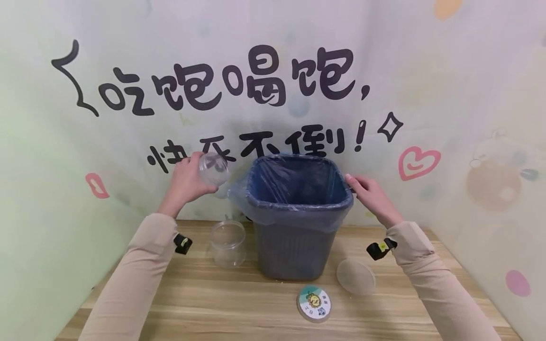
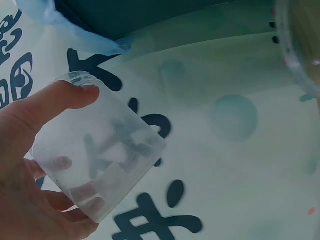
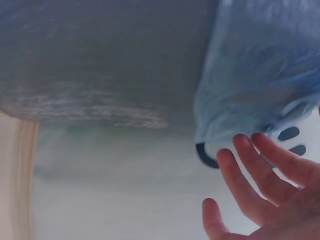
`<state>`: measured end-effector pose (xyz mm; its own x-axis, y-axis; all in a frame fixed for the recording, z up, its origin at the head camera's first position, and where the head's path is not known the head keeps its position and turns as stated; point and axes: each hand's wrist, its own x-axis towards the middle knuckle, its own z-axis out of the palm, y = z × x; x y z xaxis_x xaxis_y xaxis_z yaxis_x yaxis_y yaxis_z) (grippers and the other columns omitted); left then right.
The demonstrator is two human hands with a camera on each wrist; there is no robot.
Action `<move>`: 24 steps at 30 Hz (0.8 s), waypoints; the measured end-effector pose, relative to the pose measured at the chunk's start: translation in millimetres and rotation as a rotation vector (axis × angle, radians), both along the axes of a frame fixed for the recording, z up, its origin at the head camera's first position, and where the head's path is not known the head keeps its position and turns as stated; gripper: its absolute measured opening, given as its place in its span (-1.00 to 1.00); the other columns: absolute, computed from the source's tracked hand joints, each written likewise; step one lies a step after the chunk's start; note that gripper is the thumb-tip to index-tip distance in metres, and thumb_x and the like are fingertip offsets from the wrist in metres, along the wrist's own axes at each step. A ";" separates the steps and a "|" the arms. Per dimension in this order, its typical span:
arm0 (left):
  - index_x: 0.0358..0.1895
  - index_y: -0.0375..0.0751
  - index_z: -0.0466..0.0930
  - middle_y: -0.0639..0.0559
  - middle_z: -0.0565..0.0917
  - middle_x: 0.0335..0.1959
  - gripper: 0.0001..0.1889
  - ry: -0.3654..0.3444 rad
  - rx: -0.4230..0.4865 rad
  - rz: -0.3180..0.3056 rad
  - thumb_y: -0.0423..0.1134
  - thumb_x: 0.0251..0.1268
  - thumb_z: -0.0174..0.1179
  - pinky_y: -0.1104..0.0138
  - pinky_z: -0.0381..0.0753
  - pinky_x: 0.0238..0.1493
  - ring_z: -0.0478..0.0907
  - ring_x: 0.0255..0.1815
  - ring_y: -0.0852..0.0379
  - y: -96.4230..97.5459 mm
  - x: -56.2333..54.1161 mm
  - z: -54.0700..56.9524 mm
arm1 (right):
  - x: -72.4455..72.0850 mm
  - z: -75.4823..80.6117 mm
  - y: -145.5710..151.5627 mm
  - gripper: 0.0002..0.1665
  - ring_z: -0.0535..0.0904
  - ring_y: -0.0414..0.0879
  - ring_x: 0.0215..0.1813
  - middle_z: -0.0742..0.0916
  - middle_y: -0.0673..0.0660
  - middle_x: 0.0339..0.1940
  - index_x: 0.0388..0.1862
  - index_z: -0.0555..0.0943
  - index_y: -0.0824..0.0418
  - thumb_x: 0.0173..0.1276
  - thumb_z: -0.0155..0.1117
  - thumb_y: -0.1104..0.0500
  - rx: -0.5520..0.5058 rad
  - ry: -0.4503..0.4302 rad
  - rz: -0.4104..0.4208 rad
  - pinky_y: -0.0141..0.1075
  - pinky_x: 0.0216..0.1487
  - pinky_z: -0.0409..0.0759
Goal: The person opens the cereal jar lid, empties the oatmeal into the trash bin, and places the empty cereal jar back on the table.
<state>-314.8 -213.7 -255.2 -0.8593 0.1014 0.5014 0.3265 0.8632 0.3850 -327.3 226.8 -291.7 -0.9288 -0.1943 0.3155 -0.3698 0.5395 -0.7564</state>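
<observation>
My left hand (image 1: 187, 182) holds a clear empty plastic jar (image 1: 213, 168) in the air, left of the bin and tilted on its side. In the left wrist view the thumb and fingers (image 2: 30, 150) curl round the jar (image 2: 100, 160). A grey waste bin (image 1: 298, 204) with a blue plastic liner (image 1: 239, 194) stands at the middle of the wooden table. My right hand (image 1: 367, 192) reaches to the bin's right rim with its fingertips at the liner. In the right wrist view its fingers (image 3: 260, 190) are straight, just below the liner's (image 3: 260, 65) edge.
A second clear jar (image 1: 228, 241) stands open on the table left of the bin. A translucent lid (image 1: 356, 276) and a round lid with a printed label (image 1: 314, 303) lie in front of the bin. Decorated walls close in the back and both sides.
</observation>
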 end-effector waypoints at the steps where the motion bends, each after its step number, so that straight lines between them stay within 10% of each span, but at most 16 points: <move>1: 0.26 -0.51 0.22 -0.52 0.46 0.01 -0.05 0.007 0.022 -0.005 -0.24 -0.30 0.51 -0.20 0.42 0.00 0.38 0.03 -0.42 -3.4 2.7 -6.1 | 1.0 -3.6 2.9 -0.34 0.47 0.17 0.12 0.60 0.38 0.09 0.21 0.48 0.43 0.56 -0.12 -0.13 -0.013 0.000 0.010 0.10 0.20 0.37; 13: 0.28 -0.53 0.14 -0.50 0.46 0.06 0.03 -0.087 0.200 -0.156 -0.25 -0.32 0.58 -0.16 0.53 -0.07 0.48 -0.02 -0.37 -25.5 64.4 -72.9 | 2.9 -57.0 35.3 -0.43 0.44 0.28 0.23 0.54 0.43 0.20 0.30 0.39 0.43 0.55 -0.01 0.01 0.016 0.012 0.028 0.14 0.19 0.37; 24: 0.19 -0.35 0.32 -0.28 0.56 -0.02 -0.03 -0.213 0.257 -0.356 -0.15 -0.44 0.64 0.00 0.58 -0.14 0.53 -0.07 -0.20 -11.9 87.2 -113.8 | 12.6 -92.8 40.9 -0.43 0.41 0.33 0.25 0.50 0.45 0.23 0.33 0.33 0.44 0.51 0.07 0.08 0.069 -0.028 0.066 0.16 0.13 0.43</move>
<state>-227.6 -225.6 -369.0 -0.8798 0.3036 0.3658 0.4752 0.5805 0.6612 -314.7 267.6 -384.4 -0.9216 -0.2757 0.2731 -0.3853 0.5659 -0.7289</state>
